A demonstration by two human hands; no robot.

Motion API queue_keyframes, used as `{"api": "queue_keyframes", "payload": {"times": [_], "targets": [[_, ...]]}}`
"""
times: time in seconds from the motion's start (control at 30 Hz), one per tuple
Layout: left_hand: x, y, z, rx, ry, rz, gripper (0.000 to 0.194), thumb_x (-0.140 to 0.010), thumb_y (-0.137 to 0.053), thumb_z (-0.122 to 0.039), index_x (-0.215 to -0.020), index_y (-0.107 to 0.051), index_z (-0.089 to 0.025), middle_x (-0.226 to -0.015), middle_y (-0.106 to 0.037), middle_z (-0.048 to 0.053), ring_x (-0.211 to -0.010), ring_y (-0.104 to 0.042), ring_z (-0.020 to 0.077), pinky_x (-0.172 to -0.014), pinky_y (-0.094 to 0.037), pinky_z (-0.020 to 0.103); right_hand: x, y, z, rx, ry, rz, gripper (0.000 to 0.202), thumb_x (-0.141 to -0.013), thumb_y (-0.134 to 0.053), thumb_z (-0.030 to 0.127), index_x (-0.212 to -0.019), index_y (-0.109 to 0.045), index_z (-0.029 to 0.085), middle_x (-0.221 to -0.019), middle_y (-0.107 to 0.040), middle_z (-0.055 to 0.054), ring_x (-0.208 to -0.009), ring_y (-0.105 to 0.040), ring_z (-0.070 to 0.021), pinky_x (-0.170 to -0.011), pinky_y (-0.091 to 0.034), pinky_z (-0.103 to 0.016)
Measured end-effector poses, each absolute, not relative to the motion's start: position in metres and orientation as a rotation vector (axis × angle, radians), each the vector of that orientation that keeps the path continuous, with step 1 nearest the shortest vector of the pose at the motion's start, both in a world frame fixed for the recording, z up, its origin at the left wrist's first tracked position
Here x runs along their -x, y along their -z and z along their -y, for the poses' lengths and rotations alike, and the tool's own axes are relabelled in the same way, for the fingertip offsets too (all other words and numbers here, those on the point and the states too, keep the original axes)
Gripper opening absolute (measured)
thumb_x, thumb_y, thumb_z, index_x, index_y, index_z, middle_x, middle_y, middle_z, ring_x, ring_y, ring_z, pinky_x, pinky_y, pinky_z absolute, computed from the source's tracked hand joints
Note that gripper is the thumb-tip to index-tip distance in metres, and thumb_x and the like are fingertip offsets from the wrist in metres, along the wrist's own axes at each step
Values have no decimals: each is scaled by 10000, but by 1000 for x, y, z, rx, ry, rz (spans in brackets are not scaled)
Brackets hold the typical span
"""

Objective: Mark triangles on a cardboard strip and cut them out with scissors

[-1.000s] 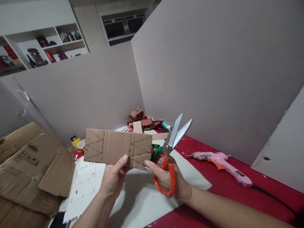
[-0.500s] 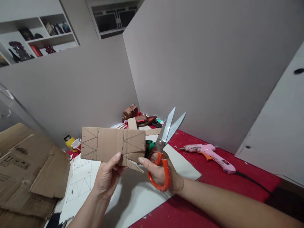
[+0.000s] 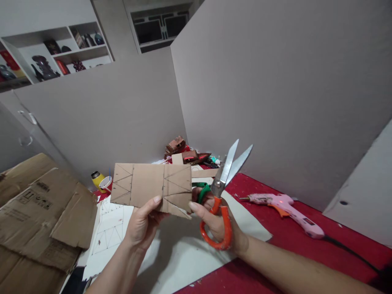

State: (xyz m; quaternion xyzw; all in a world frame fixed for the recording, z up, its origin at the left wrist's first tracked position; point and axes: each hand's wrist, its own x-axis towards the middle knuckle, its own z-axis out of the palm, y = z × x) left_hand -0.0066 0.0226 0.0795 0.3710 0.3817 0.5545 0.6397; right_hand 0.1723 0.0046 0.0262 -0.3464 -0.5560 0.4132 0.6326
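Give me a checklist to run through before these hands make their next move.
1. Cardboard piece gripped by the left hand: ok.
2. Scissors held in the right hand: ok.
3. Scissors closed: not ok, the blades stand apart.
4. Drawn lines visible on the cardboard: ok.
5. Pink glue gun apart from both hands: ok.
6. Glue gun cool: cannot tell.

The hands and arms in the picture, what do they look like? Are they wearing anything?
The left hand and right hand wear no gloves. The left forearm and right forearm show no sleeves, watch or bracelet. Some finger parts are hidden, so rings are uncertain.
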Motion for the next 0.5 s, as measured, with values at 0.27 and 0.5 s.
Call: {"api": "queue_keyframes", "payload": {"times": [0.27, 0.5], "targets": [[42, -111, -35, -903, -1605, -892, 266, -488, -947, -265, -580, -751, -111, -620, -736, 41, -588, -666, 137, -577, -586, 226, -180, -7, -5, 677, -1192, 1418, 468, -838, -639, 642, -953, -607, 190, -742, -524, 4, -607, -488, -147, -556, -455, -267], [64, -121, -35, -980, -1626, -969, 254, -486, -934, -251, -549, -741, -98, -559, -685, 30, -576, -632, 125, -580, -576, 228, -171, -11, -3, 867, -1112, 1986, 453, -881, -540, 611, -705, -390, 221, -618, -339, 63, -560, -298, -114, -490, -275, -246]]}}
